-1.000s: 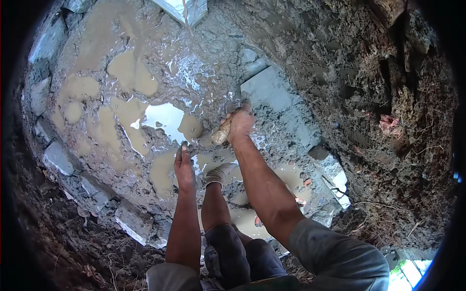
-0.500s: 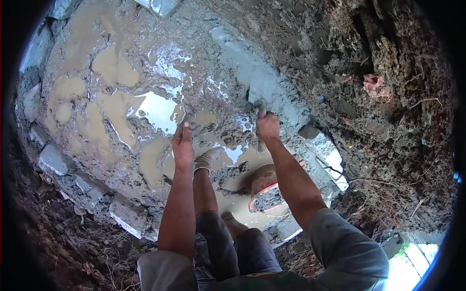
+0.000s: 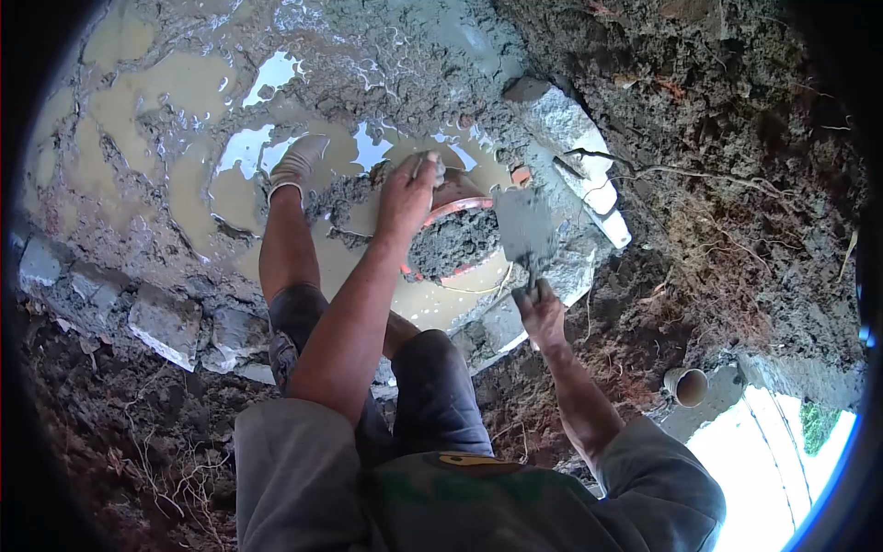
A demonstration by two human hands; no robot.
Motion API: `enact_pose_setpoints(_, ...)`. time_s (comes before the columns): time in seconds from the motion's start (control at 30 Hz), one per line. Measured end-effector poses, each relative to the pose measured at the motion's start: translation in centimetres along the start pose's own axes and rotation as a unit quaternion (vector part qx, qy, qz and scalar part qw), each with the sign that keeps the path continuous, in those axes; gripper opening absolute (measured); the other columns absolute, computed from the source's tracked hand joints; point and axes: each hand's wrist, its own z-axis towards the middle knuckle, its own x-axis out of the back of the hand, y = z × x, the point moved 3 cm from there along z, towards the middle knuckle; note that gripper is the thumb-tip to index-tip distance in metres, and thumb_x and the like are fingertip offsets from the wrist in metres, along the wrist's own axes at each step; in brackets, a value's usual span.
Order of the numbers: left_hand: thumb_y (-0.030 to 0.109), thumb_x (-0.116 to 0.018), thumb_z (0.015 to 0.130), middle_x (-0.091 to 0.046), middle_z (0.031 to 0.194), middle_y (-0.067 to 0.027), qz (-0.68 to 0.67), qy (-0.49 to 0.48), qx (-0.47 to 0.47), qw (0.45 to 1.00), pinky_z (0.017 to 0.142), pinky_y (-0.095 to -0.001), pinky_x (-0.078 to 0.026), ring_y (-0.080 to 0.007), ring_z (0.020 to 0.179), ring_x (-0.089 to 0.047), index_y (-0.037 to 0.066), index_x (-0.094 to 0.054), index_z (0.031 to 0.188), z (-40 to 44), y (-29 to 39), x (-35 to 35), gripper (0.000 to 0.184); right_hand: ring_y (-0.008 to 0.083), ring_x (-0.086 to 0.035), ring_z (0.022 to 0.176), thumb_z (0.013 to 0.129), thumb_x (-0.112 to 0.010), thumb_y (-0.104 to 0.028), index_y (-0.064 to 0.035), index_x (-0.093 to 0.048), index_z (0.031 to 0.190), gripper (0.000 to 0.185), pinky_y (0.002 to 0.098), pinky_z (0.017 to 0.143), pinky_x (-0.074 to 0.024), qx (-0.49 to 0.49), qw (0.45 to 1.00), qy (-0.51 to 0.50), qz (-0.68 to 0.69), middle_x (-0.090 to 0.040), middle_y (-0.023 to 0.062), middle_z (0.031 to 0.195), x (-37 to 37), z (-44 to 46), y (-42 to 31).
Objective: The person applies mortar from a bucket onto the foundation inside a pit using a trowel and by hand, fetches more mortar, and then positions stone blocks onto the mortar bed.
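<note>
My right hand (image 3: pixel 543 317) is wrapped round the handle of a trowel (image 3: pixel 524 225), whose flat grey blade lies at the right side of a reddish bucket (image 3: pixel 457 206). Dark grey wet mortar (image 3: pixel 457 241) fills the bucket, which stands in muddy water. My left hand (image 3: pixel 407 195) is over the bucket's upper left rim with the fingers closed. Something greyish shows at its fingertips, too small to make out. Just above the trowel blade sits a small orange-red piece (image 3: pixel 521 175).
Muddy water (image 3: pixel 175 83) covers the pit floor around my sock-covered foot (image 3: pixel 299 161). Rough stone blocks (image 3: pixel 166 322) line the lower left edge. A pale slab (image 3: pixel 570 138) and thin roots (image 3: pixel 699 175) border the soil bank at right. A brown pipe end (image 3: pixel 685 386) lies lower right.
The view has shifted down and right, toward the bucket. My right hand has drawn back from the wet grey strip to beside the bucket with the trowel. My left hand has moved over the bucket rim.
</note>
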Motion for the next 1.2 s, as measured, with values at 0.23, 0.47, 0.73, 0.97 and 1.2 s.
enact_pose_setpoints(0.23,0.025,-0.058,0.087,-0.062,0.101,-0.0203,0.298,0.075,-0.08,0.948,0.084,-0.0433,-0.046,-0.038,0.092,-0.059,0.004,-0.059,0.111,-6.9,-9.2,-2.6,0.032,0.0431,-0.061,0.092,0.087,-0.049,-0.03,-0.0074,-0.052,0.098,0.025,0.0518,0.081,-0.0476,-0.145,0.973,-0.08,-0.159,-0.062,0.0241,0.099,-7.0,-1.6,6.6)
enact_pose_setpoints(0.47,0.016,-0.063,0.083,-0.056,0.097,-0.0152,0.333,0.159,-0.155,0.917,0.084,-0.0425,-0.044,-0.0347,0.091,-0.054,0.005,-0.058,0.098,-6.3,-11.3,-0.5,0.019,0.0413,-0.064,0.078,0.082,-0.052,-0.019,-0.0067,-0.057,0.106,0.027,0.0497,0.071,-0.0525,0.011,0.982,-0.136,-0.131,-0.066,0.0227,0.082,-15.0,12.4,4.1)
enact_pose_setpoints(0.73,0.019,-0.051,0.093,-0.053,0.125,-0.0193,0.225,0.121,-0.144,0.956,0.1,-0.0379,-0.039,-0.0333,0.118,-0.05,0.003,-0.05,0.128,-5.0,-13.7,-1.6,0.039,0.0444,-0.062,0.08,0.077,-0.056,-0.014,-0.0062,-0.056,0.105,0.03,0.052,0.07,-0.0514,0.055,0.991,-0.119,-0.037,-0.063,0.0256,0.083,-18.0,13.1,2.5)
enact_pose_setpoints(0.97,0.031,-0.037,0.1,-0.043,0.138,-0.0213,0.168,0.08,-0.111,0.976,0.11,-0.0364,-0.027,-0.0325,0.131,-0.037,0.0,-0.042,0.135,-5.7,-12.8,-1.7,0.047,0.0434,-0.062,0.079,0.074,-0.057,-0.011,0.0043,-0.056,0.096,0.027,0.0479,0.073,-0.0497,0.155,0.98,0.014,0.127,-0.062,0.0262,0.079,-17.8,7.3,-1.3)
enact_pose_setpoints(1.2,0.039,-0.031,0.1,-0.038,0.141,-0.0224,0.219,0.087,-0.108,0.966,0.112,-0.0375,-0.022,-0.0342,0.134,-0.031,-0.001,-0.039,0.136,-5.8,-13.1,-1.3,0.055,0.0396,-0.062,0.072,0.074,-0.06,-0.013,0.0046,-0.056,0.094,0.027,0.0443,0.067,-0.05,0.051,0.974,-0.066,0.211,-0.061,0.0239,0.072,-21.6,8.4,-1.9)
